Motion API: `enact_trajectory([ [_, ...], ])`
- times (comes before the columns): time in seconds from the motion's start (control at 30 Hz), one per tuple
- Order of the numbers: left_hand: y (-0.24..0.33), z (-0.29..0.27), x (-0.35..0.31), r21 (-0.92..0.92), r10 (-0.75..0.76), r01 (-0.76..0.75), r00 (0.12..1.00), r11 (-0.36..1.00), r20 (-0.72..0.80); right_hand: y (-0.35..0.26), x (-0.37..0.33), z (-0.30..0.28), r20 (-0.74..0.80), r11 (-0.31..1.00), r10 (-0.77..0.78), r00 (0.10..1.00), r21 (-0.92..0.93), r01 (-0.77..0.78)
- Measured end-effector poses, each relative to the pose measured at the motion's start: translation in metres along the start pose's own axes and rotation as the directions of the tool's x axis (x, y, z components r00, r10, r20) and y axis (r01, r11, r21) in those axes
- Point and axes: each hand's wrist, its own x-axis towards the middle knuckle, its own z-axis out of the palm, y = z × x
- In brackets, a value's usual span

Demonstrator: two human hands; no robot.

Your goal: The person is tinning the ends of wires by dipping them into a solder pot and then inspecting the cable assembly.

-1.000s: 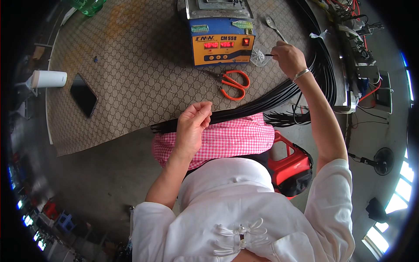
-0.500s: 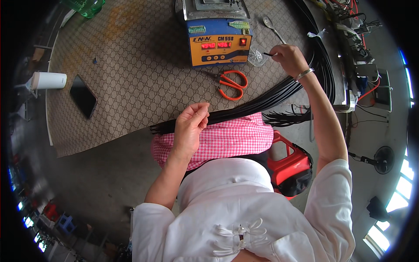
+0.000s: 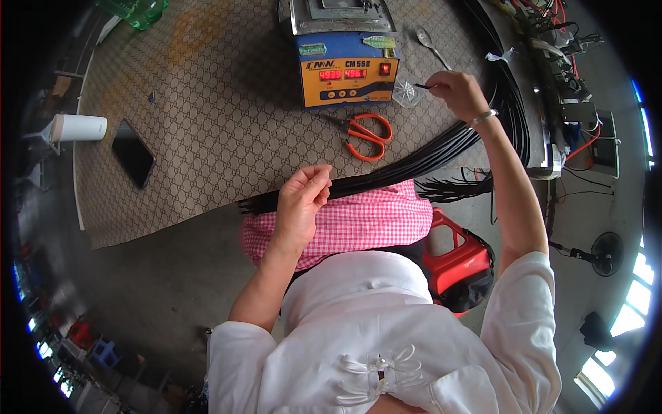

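Note:
My right hand (image 3: 458, 95) is closed in a pinch on a thin black cable (image 3: 421, 86), whose short end points left out of my fingertips. That end is over or just beside a small clear dish (image 3: 407, 94). My left hand (image 3: 302, 196) is pinched closed near the table's front edge; anything between its fingertips is too small to make out. A thick bundle of black cables (image 3: 441, 153) curves past both hands. Between them lies a pair of orange-handled scissors (image 3: 370, 138). The blue and orange solder pot (image 3: 349, 72) stands behind, its red display lit.
A metal spoon (image 3: 432, 47) lies right of the pot. On the left are a black phone (image 3: 133, 155) and a white cup (image 3: 79, 127). A green bottle (image 3: 136, 10) is at the far left. Pink checked cloth (image 3: 372, 217) covers my lap, beside a red stool (image 3: 460, 259).

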Motion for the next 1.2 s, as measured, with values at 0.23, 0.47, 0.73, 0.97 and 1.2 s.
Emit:
enact_trajectory([
  [0.23,0.002,0.002,0.0,0.014,0.005,-0.005,1.0,1.0,0.005,-0.018,-0.014,-0.03,0.052,0.797,0.127,0.991,0.589,-0.133],
  [0.47,0.002,0.003,0.004,0.0,0.016,-0.016,1.0,1.0,0.002,-0.045,-0.002,-0.039,-0.017,0.729,0.044,0.999,0.684,-0.02],
  [0.73,0.003,-0.002,0.01,-0.016,0.009,-0.009,1.0,1.0,0.004,-0.074,0.046,-0.047,-0.262,0.944,-0.099,0.96,0.279,0.174],
  [0.97,0.001,-0.005,0.014,-0.037,0.005,-0.004,1.0,0.999,0.017,-0.091,0.091,-0.048,-0.329,0.943,-0.313,0.891,0.001,0.332],
  [1.2,0.004,-0.005,0.014,-0.043,-0.028,0.029,1.0,0.999,0.005,-0.091,0.12,-0.036,-0.255,0.942,-0.331,0.909,-0.155,0.299],
])
